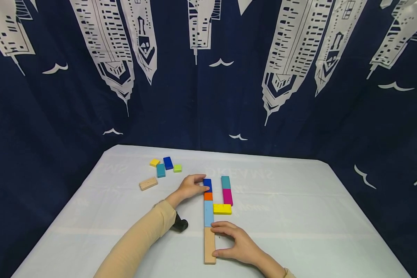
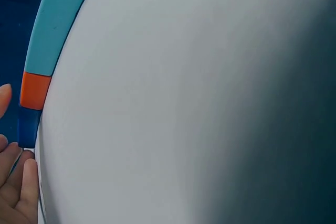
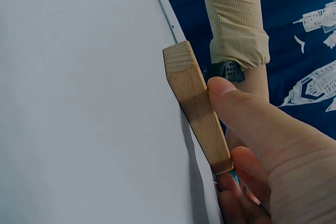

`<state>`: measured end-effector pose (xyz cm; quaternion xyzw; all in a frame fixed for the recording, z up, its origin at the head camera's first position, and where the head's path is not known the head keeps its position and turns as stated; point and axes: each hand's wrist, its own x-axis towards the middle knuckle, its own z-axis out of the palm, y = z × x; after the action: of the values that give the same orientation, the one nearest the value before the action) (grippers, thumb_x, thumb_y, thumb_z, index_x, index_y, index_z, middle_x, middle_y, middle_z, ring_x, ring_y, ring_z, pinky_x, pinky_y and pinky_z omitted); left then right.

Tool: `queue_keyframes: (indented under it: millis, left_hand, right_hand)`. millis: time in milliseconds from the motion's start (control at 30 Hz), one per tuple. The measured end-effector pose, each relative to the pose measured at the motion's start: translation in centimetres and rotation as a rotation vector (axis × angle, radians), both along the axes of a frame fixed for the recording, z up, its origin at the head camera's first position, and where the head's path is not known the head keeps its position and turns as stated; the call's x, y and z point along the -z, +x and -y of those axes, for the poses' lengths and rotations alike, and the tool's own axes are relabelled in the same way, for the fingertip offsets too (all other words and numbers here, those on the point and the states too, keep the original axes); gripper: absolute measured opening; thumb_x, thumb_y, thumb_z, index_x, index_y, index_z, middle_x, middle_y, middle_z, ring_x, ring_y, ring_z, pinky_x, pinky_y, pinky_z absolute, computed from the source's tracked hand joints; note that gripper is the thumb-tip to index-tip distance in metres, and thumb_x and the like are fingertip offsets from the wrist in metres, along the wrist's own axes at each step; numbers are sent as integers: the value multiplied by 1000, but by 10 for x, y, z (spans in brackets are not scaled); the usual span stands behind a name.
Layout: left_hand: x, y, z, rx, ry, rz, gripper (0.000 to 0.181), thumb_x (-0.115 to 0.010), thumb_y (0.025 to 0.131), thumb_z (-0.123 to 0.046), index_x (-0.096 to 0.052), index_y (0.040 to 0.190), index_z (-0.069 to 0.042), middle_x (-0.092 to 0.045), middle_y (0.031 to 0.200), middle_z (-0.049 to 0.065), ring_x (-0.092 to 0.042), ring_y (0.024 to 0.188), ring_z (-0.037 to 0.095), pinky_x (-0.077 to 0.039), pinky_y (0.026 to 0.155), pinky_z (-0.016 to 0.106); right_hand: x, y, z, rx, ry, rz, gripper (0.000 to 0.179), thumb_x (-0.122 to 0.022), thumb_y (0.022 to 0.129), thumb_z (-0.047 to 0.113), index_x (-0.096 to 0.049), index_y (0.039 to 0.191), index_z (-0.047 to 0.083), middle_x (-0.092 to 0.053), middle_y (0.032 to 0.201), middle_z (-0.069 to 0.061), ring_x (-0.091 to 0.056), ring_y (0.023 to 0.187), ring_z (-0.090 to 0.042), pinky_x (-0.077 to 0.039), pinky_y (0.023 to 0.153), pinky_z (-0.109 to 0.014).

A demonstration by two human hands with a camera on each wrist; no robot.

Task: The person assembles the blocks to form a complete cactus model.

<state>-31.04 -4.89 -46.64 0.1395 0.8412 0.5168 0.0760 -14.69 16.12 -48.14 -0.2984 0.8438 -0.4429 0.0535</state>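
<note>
While the right hand [image 1: 238, 244] grips the plain wooden block [image 1: 210, 245] at lower centre and the left hand [image 1: 192, 186] pinches the dark blue block [image 1: 207, 185], both should press inward gently, keeping the column straight.

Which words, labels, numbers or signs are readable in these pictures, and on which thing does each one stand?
"DREAMS": faint mirrored letters showing through the white tablecloth, behind the row of blocks; only the ending is clear.
Second faint word on the tablecloth, near the loose blocks: too pale to read.
Coloured blocks, backdrop curtain: no text, only printed buildings and birds.
</note>
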Motion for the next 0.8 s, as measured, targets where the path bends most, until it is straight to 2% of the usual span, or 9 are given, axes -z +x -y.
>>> queue_keyframes:
  millis: [300,433,600,800]
  left_hand:
    - [-10,-7,19,-129,21,-17,46,-73,82,-19,-59,123,-3,-61,122,9,-58,110,23,-48,92,35]
    - [-16,-14,35,-193,22,-37,45,-74,82,-18,-60,121,-2,-62,120,11,-59,109,25,-49,90,35]
    - [-22,-21,58,-240,27,-75,46,-73,82,-17,-59,121,2,-62,120,14,-58,109,28,-49,89,37]
    - [-32,-24,86,-294,24,-97,47,-72,82,-14,-57,123,4,-60,120,17,-58,110,30,-48,91,38]
  right_hand:
    - [1,0,-1,1,-11,1,57,-77,74,42,-61,124,19,-54,130,6,-51,118,-12,-41,100,-30]
    - [1,0,-1,1,-16,-14,58,-78,73,42,-61,124,19,-54,130,6,-50,118,-13,-40,100,-30]
    - [2,0,-1,-2,-22,-24,58,-78,73,41,-62,123,18,-54,130,5,-50,118,-13,-40,101,-29]
    - [3,0,-2,-5,-23,-36,57,-78,74,41,-61,124,18,-54,130,6,-50,118,-13,-40,100,-29]
